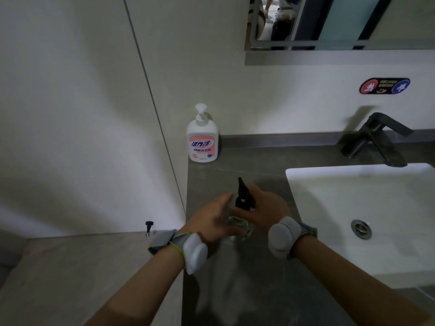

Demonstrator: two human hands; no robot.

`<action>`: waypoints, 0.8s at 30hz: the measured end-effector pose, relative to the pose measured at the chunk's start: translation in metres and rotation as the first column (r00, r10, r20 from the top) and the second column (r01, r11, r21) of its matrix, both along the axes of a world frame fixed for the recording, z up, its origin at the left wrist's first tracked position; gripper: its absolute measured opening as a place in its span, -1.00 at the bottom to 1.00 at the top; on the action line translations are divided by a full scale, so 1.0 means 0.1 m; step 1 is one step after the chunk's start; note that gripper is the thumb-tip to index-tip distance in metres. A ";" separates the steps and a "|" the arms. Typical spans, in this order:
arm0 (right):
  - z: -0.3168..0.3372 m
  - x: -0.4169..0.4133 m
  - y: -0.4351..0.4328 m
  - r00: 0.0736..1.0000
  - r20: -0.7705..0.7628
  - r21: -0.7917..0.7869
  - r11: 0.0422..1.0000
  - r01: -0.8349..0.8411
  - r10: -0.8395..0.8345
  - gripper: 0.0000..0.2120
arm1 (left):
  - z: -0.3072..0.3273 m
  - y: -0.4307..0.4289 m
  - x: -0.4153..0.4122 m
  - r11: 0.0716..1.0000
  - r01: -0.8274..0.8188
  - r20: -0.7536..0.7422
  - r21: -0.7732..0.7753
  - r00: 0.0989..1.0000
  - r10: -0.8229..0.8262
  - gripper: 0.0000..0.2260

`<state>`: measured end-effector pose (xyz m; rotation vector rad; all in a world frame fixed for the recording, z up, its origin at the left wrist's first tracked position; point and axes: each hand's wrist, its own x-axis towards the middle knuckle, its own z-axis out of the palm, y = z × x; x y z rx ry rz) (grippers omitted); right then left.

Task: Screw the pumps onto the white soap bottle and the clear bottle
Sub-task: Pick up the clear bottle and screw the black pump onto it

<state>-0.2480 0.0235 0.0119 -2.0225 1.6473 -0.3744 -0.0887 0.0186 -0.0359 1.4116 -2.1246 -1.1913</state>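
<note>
1. Clear, likely slippery, possibly fragile: the clear bottle (pixel 240 228) stands near the counter's (pixel 259 290) left edge, left hand (pixel 211 220) curled around it.
2. Right hand (pixel 263 211) pinches the black pump (pixel 243 196) — best held at its collar.
3. White soap bottle (pixel 203 140), at 11 o'clock — pump fitted.

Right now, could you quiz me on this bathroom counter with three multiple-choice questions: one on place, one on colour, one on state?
1. Where is the white bottle?
A. In the sink
B. At the counter's back left corner
C. On the floor

2. What colour is the pump between the hands?
A. Black
B. White
C. Red

3. The white bottle's pump is:
A. Missing
B. Lying beside it
C. On top of it

Answers: 1 B, it stands by the wall. 2 A, black above the clear bottle. 3 C, the white pump sits on its neck.
</note>
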 end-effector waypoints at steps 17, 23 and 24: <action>0.00 -0.10 -0.01 0.992 0.069 0.070 0.991 -0.114 0.109 -0.58 | -0.03 0.01 -0.03 0.999 -0.039 0.032 -0.033 0.999 0.040 -0.27; 0.02 -0.03 -0.06 0.998 -0.045 0.080 0.996 -0.038 0.042 -0.49 | 0.02 0.01 -0.01 1.000 -0.031 0.023 0.007 0.999 0.031 -0.27; 0.03 -0.04 -0.07 0.998 0.001 0.119 0.990 -0.070 0.071 -0.51 | 0.03 0.02 -0.01 0.999 -0.037 0.002 0.007 0.999 0.037 -0.31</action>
